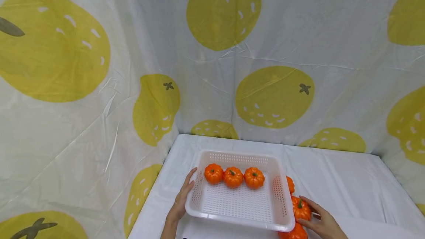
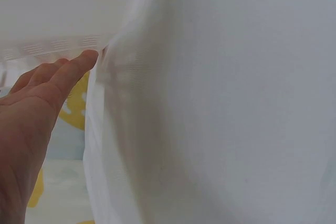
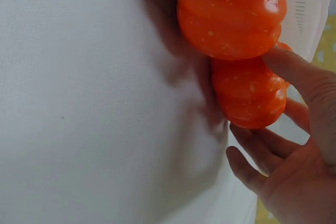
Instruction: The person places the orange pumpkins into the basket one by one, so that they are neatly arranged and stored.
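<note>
A white plastic basket (image 1: pixel 237 220) with perforated walls holds three small orange pumpkins; the middle one (image 1: pixel 233 177) stands in the row along its far side. My left hand (image 1: pixel 179 203) rests against the basket's left side, fingers nearly straight in the left wrist view. To the right of the basket, my right hand (image 1: pixel 321 222) grips an orange pumpkin (image 1: pixel 300 211) with a green stem, thumb on one side and fingers on the other. One pumpkin (image 1: pixel 290 184) sits beyond it, partly hidden by the basket. Another pumpkin (image 1: pixel 293 232) lies nearer, cut off by the frame edge.
A white cloth (image 1: pixel 335 183) covers the table under the basket. Behind and to the left hang white curtains (image 1: pixel 335 99) printed with large yellow fruit, meeting the table's far and left edges.
</note>
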